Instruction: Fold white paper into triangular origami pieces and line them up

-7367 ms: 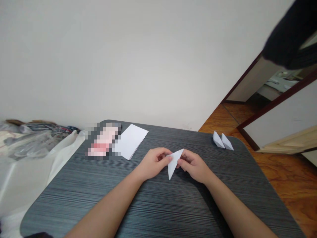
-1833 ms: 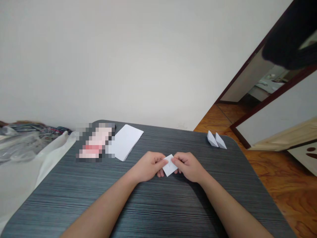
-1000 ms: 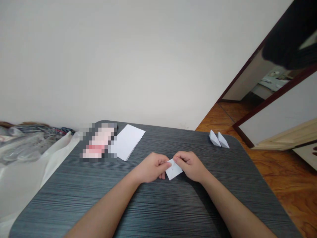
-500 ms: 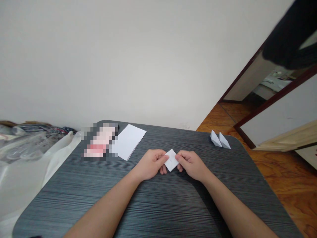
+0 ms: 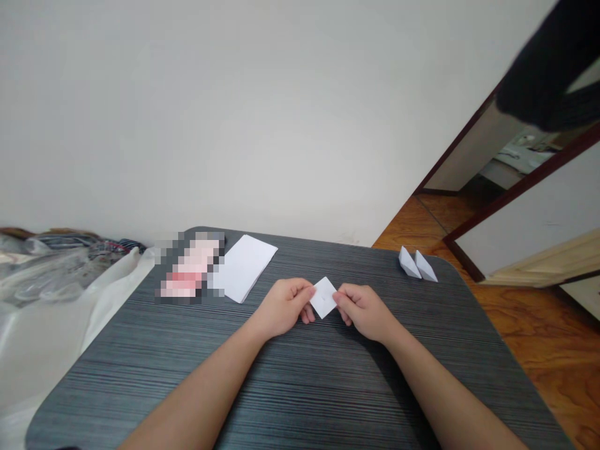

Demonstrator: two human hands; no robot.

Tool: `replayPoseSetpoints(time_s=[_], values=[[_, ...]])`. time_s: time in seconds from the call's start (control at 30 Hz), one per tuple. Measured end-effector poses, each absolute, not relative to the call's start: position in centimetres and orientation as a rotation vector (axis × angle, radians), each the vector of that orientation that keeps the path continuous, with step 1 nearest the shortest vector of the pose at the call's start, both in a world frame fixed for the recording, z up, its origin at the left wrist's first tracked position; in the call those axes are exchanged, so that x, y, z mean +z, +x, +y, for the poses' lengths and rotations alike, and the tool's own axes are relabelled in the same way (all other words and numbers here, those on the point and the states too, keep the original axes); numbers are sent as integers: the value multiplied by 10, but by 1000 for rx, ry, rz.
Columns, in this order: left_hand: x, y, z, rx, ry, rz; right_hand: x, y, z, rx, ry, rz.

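A small folded square of white paper is held between my hands, turned so that it looks like a diamond. My left hand pinches its left corner between thumb and fingers. At the opposite corner, my right hand has a like pinch. The paper's upper and lower corners are uncovered, and a small mark or crease shows near its middle. Both hands are over the middle of the dark table.
Left of my hands lies a stack of white paper, beside a blurred-out pink and red item. Two folded white paper boats stand at the far right. A pale wall rises behind the table; plastic-covered things are at the left.
The folded paper has risen slightly in the view, and my fingertips sit nearer its side corners, showing more of its face. The stack and the paper boats stay in place.
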State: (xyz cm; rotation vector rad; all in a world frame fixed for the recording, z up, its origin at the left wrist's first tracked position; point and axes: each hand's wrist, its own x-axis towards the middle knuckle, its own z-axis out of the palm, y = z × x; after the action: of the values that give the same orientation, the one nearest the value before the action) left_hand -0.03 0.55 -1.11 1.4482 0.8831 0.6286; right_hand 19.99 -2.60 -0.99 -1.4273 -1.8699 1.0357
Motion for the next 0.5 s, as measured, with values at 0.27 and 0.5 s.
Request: replayPoseSetpoints(time_s=[0.27,0.5], values=[[-11,-1,5,649,1423,874,-10,200,-27,1092,-1403,-1864],[-8,-1,5,653,1400,857,-8,200,-28,1048,-1384,-1873]])
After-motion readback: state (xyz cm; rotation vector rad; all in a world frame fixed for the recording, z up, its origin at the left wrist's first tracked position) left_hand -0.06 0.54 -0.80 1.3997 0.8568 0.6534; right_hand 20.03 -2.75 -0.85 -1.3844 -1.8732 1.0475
